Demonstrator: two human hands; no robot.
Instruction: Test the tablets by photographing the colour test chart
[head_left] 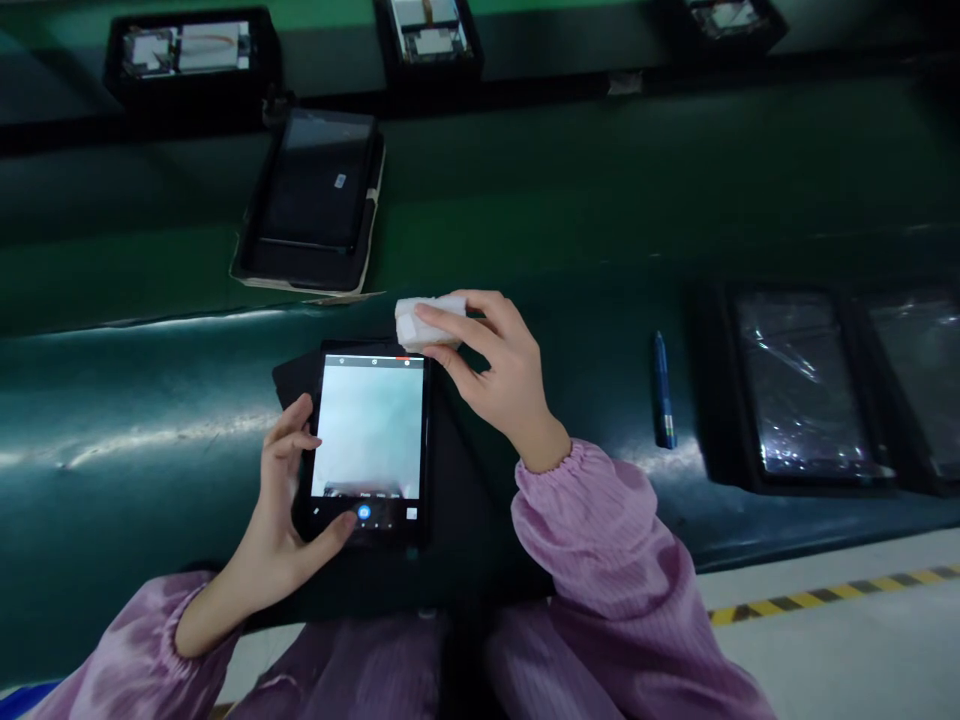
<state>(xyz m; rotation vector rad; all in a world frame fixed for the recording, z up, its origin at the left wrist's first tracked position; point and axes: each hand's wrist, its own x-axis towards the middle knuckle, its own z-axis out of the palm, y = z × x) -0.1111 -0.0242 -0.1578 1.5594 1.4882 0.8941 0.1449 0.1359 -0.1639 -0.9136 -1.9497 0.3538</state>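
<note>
A tablet (pixel 367 430) with a black frame lies in front of me, its screen lit with a pale camera picture and a blue shutter button near the bottom. My left hand (pixel 281 510) is open at its left side: the thumb reaches over the lower screen, and the fingertips are at the left edge. Between the thumb and fingers of my right hand (pixel 502 370) is a small white block (pixel 429 322), foam or folded wipe, I cannot tell which. It is at the tablet's top right corner. Under the tablet is a dark flat pad (pixel 465 470).
Beyond the tablet, a black tablet-like device (pixel 319 185) rests in a dark tray (pixel 300 268). A blue pen (pixel 663 390) lies to the right, near two dark trays holding film-wrapped screens (pixel 806 380). Black boxes with exposed electronics (pixel 187 50) stand along the back.
</note>
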